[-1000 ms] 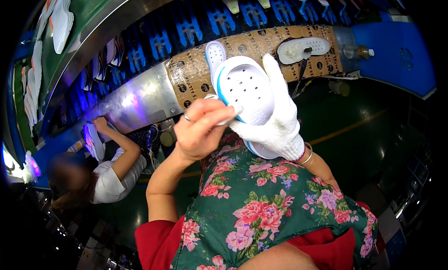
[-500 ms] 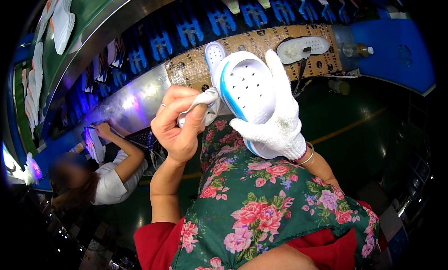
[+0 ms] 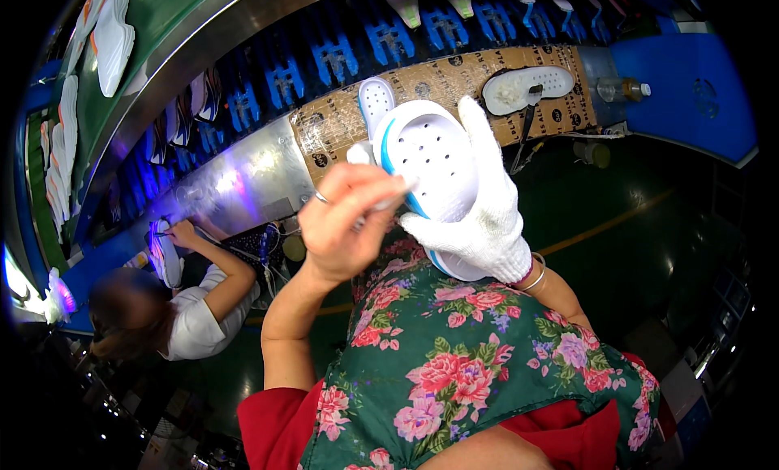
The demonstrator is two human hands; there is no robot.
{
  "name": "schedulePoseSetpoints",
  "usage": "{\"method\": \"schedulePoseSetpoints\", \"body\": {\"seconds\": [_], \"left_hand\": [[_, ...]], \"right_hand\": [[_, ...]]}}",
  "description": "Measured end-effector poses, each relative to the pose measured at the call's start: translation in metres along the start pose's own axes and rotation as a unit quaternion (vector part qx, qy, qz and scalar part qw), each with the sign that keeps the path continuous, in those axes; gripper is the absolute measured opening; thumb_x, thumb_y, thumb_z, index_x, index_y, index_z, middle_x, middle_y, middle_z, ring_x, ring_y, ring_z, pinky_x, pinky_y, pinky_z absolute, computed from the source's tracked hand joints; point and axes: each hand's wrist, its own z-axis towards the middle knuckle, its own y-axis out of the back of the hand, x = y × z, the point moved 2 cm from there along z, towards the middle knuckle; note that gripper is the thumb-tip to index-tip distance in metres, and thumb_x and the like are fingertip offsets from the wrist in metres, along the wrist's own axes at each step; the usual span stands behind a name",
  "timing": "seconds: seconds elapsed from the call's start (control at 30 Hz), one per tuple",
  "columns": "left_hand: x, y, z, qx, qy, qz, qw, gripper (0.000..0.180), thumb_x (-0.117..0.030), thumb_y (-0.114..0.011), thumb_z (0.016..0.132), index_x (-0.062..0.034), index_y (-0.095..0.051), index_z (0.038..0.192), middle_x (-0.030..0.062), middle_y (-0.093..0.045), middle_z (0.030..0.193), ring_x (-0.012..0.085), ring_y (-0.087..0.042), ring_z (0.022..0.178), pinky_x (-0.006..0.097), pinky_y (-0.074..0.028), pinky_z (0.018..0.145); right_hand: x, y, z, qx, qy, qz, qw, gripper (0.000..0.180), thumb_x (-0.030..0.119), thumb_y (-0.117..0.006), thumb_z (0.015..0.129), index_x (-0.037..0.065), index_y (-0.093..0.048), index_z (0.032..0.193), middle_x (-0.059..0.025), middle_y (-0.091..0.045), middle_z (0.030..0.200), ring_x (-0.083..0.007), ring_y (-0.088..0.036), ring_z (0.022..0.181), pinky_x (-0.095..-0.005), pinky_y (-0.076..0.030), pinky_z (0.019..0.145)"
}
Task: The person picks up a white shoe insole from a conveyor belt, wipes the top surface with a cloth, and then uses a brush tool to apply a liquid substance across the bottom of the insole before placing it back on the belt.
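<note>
My right hand (image 3: 487, 218), in a white knit glove, holds up a white perforated shoe sole with a blue edge (image 3: 430, 157), its flat face turned toward me. My bare left hand (image 3: 345, 226), with a ring on one finger, pinches a thin stick-like tool (image 3: 381, 206). The tool's tip touches the sole's left edge. A small white piece (image 3: 357, 153) shows just above my left fingers; I cannot tell what it is. Both hands are raised over my floral apron (image 3: 454, 364).
A cardboard-covered ledge (image 3: 324, 129) runs ahead, with a white sole (image 3: 527, 88) and a small bottle (image 3: 621, 88) on it. Blue holders (image 3: 389, 40) line a conveyor behind. White soles (image 3: 114, 40) ride a green belt upper left. A seated co-worker (image 3: 195, 324) handles a sole under purple light.
My left hand pulled away to the left of the sole, then came back to its left edge with the tool. My gloved right hand kept the sole almost still.
</note>
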Motion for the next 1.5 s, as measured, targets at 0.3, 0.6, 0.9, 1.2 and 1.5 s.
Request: {"method": "schedulePoseSetpoints", "body": {"seconds": [0.3, 0.6, 0.9, 1.2, 1.5], "left_hand": [[0.005, 0.009, -0.003, 0.036, 0.208, -0.24, 0.948, 0.011, -0.002, -0.066, 0.088, 0.0024, -0.07, 0.097, 0.005, -0.062, 0.088, 0.0115, -0.056, 0.064, 0.022, -0.041, 0.052], [0.018, 0.005, -0.005, -0.056, 0.441, -0.51, 0.736, 0.026, -0.016, -0.053, 0.101, 0.0049, -0.056, 0.115, 0.0041, -0.054, 0.082, -0.0021, -0.031, 0.051, 0.013, -0.022, 0.038], [0.018, 0.003, -0.009, -0.036, 0.391, -0.501, 0.771, 0.03, -0.014, -0.057, 0.099, 0.0083, -0.058, 0.118, 0.0021, -0.056, 0.081, 0.0006, -0.035, 0.052, 0.016, -0.026, 0.04], [0.008, -0.006, -0.003, -0.005, 0.163, -0.151, 0.975, 0.018, 0.002, -0.06, 0.092, 0.0031, -0.069, 0.107, 0.0072, -0.063, 0.091, 0.0112, -0.056, 0.069, 0.022, -0.044, 0.057], [0.001, -0.006, -0.001, 0.039, 0.027, -0.032, 0.998, 0.023, 0.008, -0.067, 0.083, 0.0005, -0.07, 0.105, 0.0121, -0.063, 0.09, 0.0199, -0.062, 0.077, 0.028, -0.05, 0.066]], "right_hand": [[-0.003, 0.002, 0.001, -0.004, -0.006, 0.002, 1.0, 0.114, 0.021, -0.088, 0.06, -0.006, -0.023, 0.15, -0.0274, -0.048, 0.139, -0.0347, -0.055, 0.125, -0.04, -0.046, 0.102], [-0.003, 0.001, 0.001, -0.001, -0.027, 0.013, 1.0, 0.114, 0.022, -0.087, 0.061, -0.005, -0.022, 0.15, -0.0271, -0.047, 0.14, -0.0342, -0.053, 0.127, -0.0403, -0.044, 0.105], [-0.003, 0.001, 0.003, 0.007, -0.043, 0.03, 0.999, 0.114, 0.021, -0.087, 0.061, -0.004, -0.021, 0.151, -0.026, -0.048, 0.14, -0.0331, -0.053, 0.127, -0.0403, -0.044, 0.105], [-0.003, -0.001, 0.003, 0.005, -0.039, 0.052, 0.998, 0.116, 0.021, -0.088, 0.061, -0.004, -0.02, 0.151, -0.0256, -0.05, 0.138, -0.0328, -0.055, 0.125, -0.0401, -0.046, 0.103], [-0.004, -0.002, 0.001, 0.0, -0.04, 0.027, 0.999, 0.114, 0.019, -0.088, 0.06, -0.004, -0.022, 0.151, -0.0259, -0.049, 0.138, -0.0336, -0.055, 0.125, -0.0403, -0.046, 0.102]]}}
